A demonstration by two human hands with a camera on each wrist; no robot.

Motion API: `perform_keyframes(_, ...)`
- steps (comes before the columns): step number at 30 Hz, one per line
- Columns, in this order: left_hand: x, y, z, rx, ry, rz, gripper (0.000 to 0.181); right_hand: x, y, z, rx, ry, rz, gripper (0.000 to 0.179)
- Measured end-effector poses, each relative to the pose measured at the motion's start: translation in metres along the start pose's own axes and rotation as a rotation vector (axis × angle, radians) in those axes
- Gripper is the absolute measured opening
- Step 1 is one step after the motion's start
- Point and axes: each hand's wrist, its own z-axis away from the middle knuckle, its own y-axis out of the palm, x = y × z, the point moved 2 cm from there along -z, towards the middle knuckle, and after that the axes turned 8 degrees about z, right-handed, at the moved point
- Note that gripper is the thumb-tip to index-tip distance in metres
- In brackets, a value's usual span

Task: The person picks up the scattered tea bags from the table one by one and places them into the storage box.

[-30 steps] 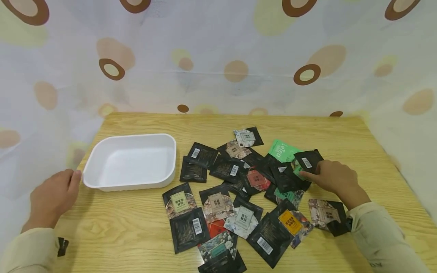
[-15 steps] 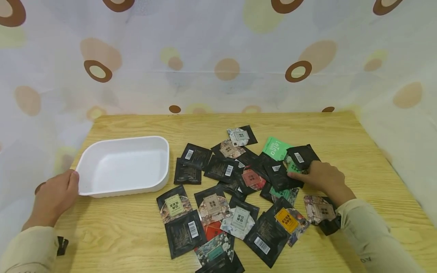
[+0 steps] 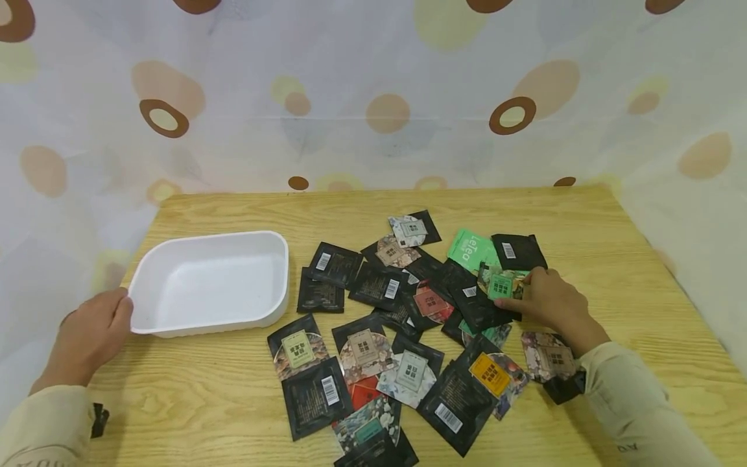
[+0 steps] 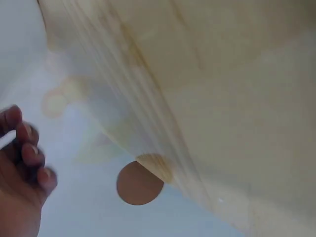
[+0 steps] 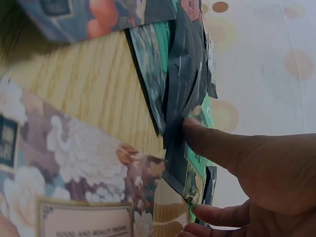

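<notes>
With your right hand [image 3: 557, 299] you are pinching one green-labelled tea sachet [image 3: 500, 285] between thumb and fingers; it is lying over black sachets at the right of the heap. Just behind it, one green LeTea packet [image 3: 473, 248] and one black barcode-backed sachet [image 3: 518, 251] are resting. Beside your right wrist, one beige-labelled floral sachet [image 3: 545, 353] is showing partly.

Your left hand [image 3: 93, 331] is meeting the near left corner of one white plastic tray [image 3: 210, 275] — the left wrist view is showing four bent fingers, but I cannot tell whether they are gripping the rim. The tray's smooth white floor is showing.

Between tray and right hand, at least twenty sachets are spreading out, counting yours; overlaps are hiding the exact total. Nearer you, one orange-labelled sachet [image 3: 492, 378] and one yellow-green-labelled sachet [image 3: 297, 350] are lying face up. Everything is sitting on one wooden table [image 3: 204, 389] — a spotted curtain [image 3: 350, 97] is hanging behind.
</notes>
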Motion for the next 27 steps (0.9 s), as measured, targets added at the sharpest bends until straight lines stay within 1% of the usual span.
perform_keyframes(1,-0.003,-0.001,0.002,-0.042,0.011,-0.004,0.025,0.001,0.000,0.000,0.009,-0.001,-0.009,0.085)
perform_keyframes(3,-0.013,-0.002,0.006,-0.160,0.074,-0.005,0.022,0.002,0.000,0.001,0.017,-0.008,-0.027,0.087)
perform_keyframes(4,-0.021,-0.001,0.009,-0.216,0.119,-0.005,0.022,0.002,0.000,0.001,0.019,-0.013,-0.035,0.087)
perform_keyframes(5,-0.030,0.000,0.012,-0.268,0.181,-0.004,0.023,0.002,0.000,0.001,0.023,-0.016,-0.045,0.087)
perform_keyframes(6,-0.040,0.002,0.013,-0.299,0.247,-0.001,0.027,0.003,0.000,0.000,0.026,-0.021,-0.056,0.087)
perform_keyframes(7,-0.050,0.005,0.015,-0.320,0.324,0.006,0.031,0.003,0.000,0.000,0.029,-0.030,-0.065,0.089)
perform_keyframes(8,-0.060,0.009,0.015,-0.328,0.403,0.011,0.035,0.004,0.001,-0.001,0.033,-0.036,-0.076,0.089)
perform_keyframes(9,-0.068,0.014,0.015,-0.317,0.467,0.012,0.039,0.004,0.001,-0.001,0.037,-0.042,-0.086,0.088)
perform_keyframes(11,-0.082,0.024,0.016,-0.291,0.573,0.009,0.047,0.005,0.002,-0.003,0.046,-0.053,-0.107,0.086)
perform_keyframes(12,-0.086,0.028,0.016,-0.271,0.599,0.006,0.049,0.006,0.002,-0.003,0.048,-0.062,-0.123,0.085)
perform_keyframes(14,-0.092,0.035,0.018,-0.233,0.619,0.008,0.050,0.007,0.004,-0.005,0.043,-0.078,-0.158,0.082)
perform_keyframes(17,-0.094,0.042,0.022,-0.168,0.609,0.008,0.044,0.006,0.005,-0.006,0.037,-0.125,-0.226,0.079)
perform_keyframes(18,-0.095,0.043,0.023,-0.145,0.603,0.010,0.041,0.006,0.005,-0.007,0.035,-0.141,-0.252,0.074)
perform_keyframes(21,-0.096,0.044,0.023,-0.090,0.588,-0.003,0.032,0.005,0.001,-0.007,0.027,-0.200,-0.309,0.044)
perform_keyframes(22,-0.097,0.044,0.023,-0.076,0.588,-0.011,0.029,0.005,-0.002,-0.006,0.028,-0.217,-0.334,0.036)
perform_keyframes(23,-0.097,0.044,0.021,-0.066,0.587,-0.018,0.028,0.005,-0.006,-0.004,0.028,-0.235,-0.364,0.033)
perform_keyframes(25,-0.099,0.045,0.017,-0.050,0.584,-0.032,0.027,0.008,-0.016,0.000,0.022,-0.264,-0.412,0.036)
perform_keyframes(27,-0.100,0.045,0.013,-0.039,0.578,-0.039,0.028,0.017,-0.030,0.005,0.022,-0.303,-0.477,0.034)
